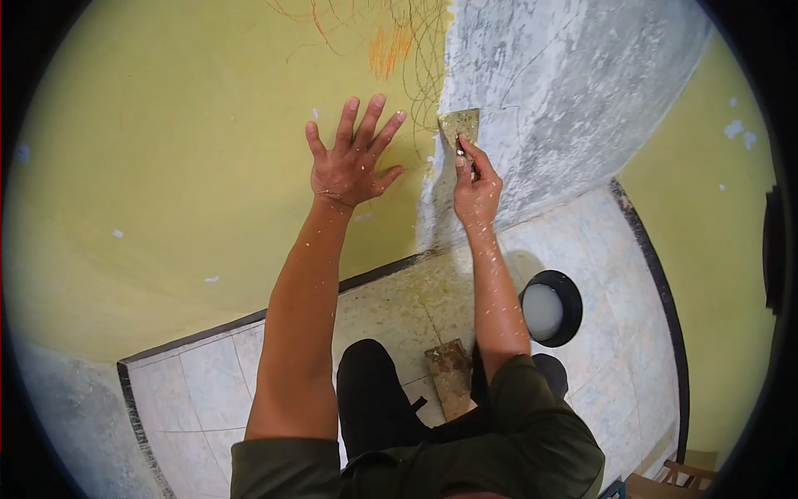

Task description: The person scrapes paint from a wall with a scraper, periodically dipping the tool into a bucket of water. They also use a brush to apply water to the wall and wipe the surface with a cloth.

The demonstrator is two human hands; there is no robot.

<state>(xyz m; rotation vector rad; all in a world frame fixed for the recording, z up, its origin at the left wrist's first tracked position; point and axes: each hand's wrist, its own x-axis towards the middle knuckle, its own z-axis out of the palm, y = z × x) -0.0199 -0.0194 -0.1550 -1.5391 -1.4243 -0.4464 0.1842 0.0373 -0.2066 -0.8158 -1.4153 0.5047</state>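
Observation:
My left hand (pixel 353 162) lies flat against the yellow-green painted wall (pixel 199 141), fingers spread and holding nothing. In my right hand (pixel 477 187) is a paint scraper (pixel 460 125), its wide blade pointing up. The blade sits at the edge between the yellow-green paint and a stripped grey-white patch (pixel 549 100). Orange and dark scribbles (pixel 391 50) mark the paint above my left hand. Small paint flakes cling to both forearms.
A black bucket (pixel 573 309) with cloudy liquid stands on the tiled floor to my right. Between my legs is a worn wooden piece (pixel 449 378). Paint crumbs litter the floor by the wall. Wooden furniture (pixel 665 482) shows at lower right.

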